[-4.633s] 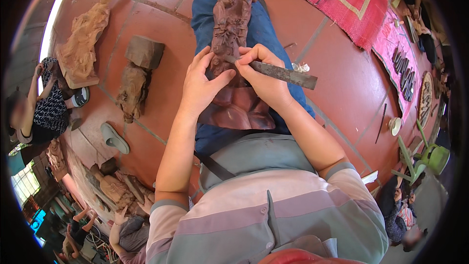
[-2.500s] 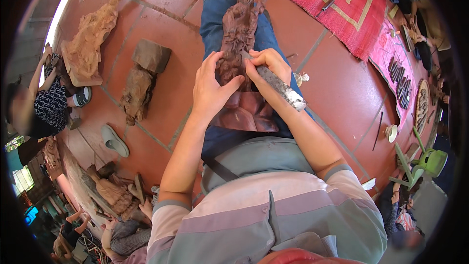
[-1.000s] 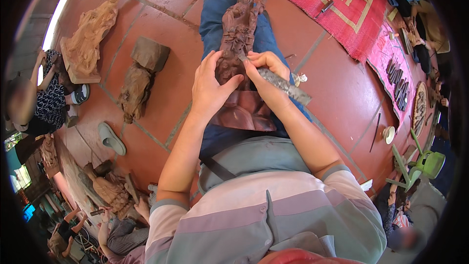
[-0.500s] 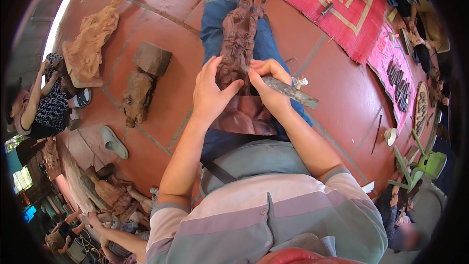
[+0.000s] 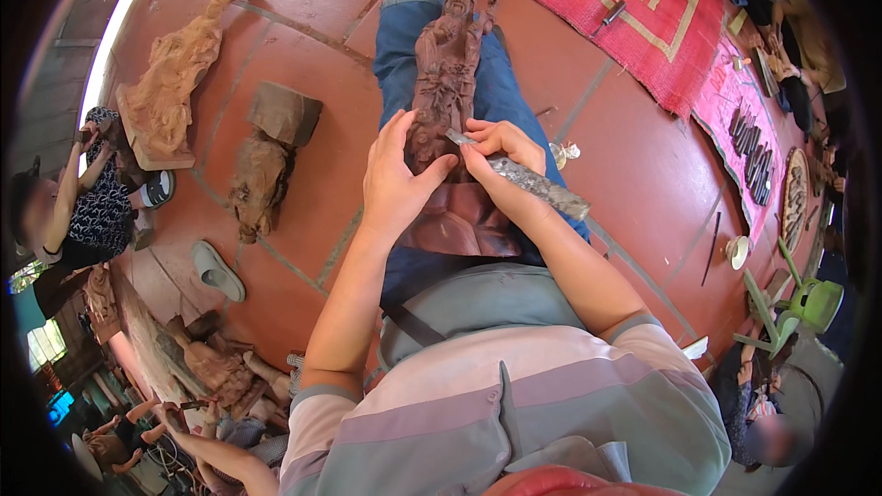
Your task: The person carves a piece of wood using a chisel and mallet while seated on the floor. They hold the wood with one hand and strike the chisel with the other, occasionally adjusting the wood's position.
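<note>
A reddish-brown carved wooden statue [image 5: 447, 69] of a bearded figure lies along my lap, its head pointing away and its broad base [image 5: 459, 220] near my waist. My left hand [image 5: 401, 170] grips the statue's lower part from the left, with thumb and fingers apart on either side of the carving. On the right, my right hand [image 5: 499, 158] is closed on a flat carving chisel [image 5: 542, 186] with a mottled grey handle. Its pale metal tip shows past my thumb, close over the lower carving. Whether the tip touches the wood, I cannot tell.
Two rough wood carvings [image 5: 176, 83] [image 5: 262, 174] and a grey-green slipper [image 5: 218, 271] lie on the tiled floor to the left. At right are a red mat [image 5: 606, 18], a pink cloth [image 5: 721, 106] bearing several dark tools, and a green plastic chair [image 5: 813, 303]. Other people sit around.
The chisel has shifted in my right hand, and its pale tip now shows past my thumb. Its handle end sits slightly lower and to the left. My left hand keeps its place on the statue.
</note>
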Tool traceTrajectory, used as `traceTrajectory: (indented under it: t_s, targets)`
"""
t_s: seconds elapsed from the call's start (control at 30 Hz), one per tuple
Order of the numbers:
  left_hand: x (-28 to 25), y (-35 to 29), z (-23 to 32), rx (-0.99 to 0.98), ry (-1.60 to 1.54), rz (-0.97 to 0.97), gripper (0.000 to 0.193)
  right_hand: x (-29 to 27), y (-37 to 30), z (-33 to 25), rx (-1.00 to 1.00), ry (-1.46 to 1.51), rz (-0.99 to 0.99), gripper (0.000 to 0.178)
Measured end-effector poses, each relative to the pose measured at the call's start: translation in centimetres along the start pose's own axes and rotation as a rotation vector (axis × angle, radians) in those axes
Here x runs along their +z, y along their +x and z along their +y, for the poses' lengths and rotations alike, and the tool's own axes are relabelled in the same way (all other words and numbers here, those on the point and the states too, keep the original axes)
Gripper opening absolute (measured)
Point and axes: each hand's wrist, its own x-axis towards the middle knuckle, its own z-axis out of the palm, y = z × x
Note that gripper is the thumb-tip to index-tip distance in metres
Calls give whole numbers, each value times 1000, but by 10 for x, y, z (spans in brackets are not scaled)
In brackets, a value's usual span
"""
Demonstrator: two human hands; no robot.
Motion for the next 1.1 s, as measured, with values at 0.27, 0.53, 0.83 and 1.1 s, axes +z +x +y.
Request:
traceTrajectory:
  t_s: [0.27, 0.53, 0.83, 1.1]
  targets:
    - [-4, 0, -5, 25, -80, -51, 72, 6, 8, 6, -22, 40, 1, 13]
    - [-7, 1, -2, 26, -110, -74, 70, 8, 14, 4, -27, 48, -1, 12]
    - [-5, 1, -6, 37, -160, -89, 70, 11, 18, -3, -41, 15, 22, 13]
    - [-3, 1, -7, 26, -169, -92, 70, 7, 10, 1, -63, -4, 28, 13]
